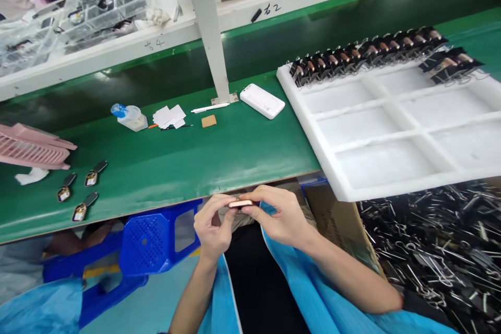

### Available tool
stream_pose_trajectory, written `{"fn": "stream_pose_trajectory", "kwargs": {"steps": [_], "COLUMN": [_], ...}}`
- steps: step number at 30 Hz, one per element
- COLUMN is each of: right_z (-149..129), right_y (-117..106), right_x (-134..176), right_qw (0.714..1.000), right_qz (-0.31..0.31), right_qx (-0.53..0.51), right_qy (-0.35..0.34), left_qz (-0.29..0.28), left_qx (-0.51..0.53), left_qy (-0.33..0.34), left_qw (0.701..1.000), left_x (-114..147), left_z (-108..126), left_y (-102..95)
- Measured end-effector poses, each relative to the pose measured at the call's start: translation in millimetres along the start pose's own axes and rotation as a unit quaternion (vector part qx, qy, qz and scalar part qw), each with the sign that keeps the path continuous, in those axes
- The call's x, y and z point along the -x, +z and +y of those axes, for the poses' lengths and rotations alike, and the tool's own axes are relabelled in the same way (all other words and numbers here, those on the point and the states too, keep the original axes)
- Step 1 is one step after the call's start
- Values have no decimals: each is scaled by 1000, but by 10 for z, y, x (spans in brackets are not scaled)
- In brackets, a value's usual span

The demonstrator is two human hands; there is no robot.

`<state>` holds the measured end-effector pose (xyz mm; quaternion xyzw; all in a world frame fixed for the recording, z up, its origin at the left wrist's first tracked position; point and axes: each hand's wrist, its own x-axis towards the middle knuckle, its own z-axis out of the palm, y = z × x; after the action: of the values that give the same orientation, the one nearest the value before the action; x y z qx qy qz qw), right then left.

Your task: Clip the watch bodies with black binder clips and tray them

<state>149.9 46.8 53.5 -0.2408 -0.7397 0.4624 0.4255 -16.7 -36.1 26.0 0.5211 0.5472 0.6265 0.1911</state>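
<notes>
Between the fingertips of both hands, just off the table's front edge, is a small flat piece with a rose-gold rim and a dark underside (241, 203), seen almost edge-on. My left hand (214, 222) pinches its left end. At the right end, my right hand (279, 214) grips it between thumb and fingers. Its faces are mostly hidden. On the green table to the left lie three small opened gadgets, among them one near the edge (80, 211), each with a dark flap and gold-coloured insides.
A white foam tray (336, 167) holds a row of binder clips (352, 57) on small pieces. Below it is a box of loose binder clips (434, 250). A power bank (262, 100), pen (210, 108), tan block (209, 121), bottle (131, 117), pink rack (33, 146) and blue stool (144, 242) surround me.
</notes>
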Motion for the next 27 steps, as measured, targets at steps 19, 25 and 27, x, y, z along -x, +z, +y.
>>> {"fn": "stream_pose_trajectory", "kwargs": {"steps": [19,25,27], "right_z": [-69,-106,-124], "right_y": [-83,-133,-147], "right_x": [60,68,69], "right_qw": [995,995,994], "right_qz": [88,90,93], "right_qx": [34,34,36], "right_qy": [-22,-37,-45], "left_qz": [72,60,57], "left_qx": [232,248,261], "left_qy": [-239,-246,-247], "left_qw": [940,935,931], "left_x": [130,77,69], "left_z": [-104,-38,-13], "left_y": [468,504,520]}}
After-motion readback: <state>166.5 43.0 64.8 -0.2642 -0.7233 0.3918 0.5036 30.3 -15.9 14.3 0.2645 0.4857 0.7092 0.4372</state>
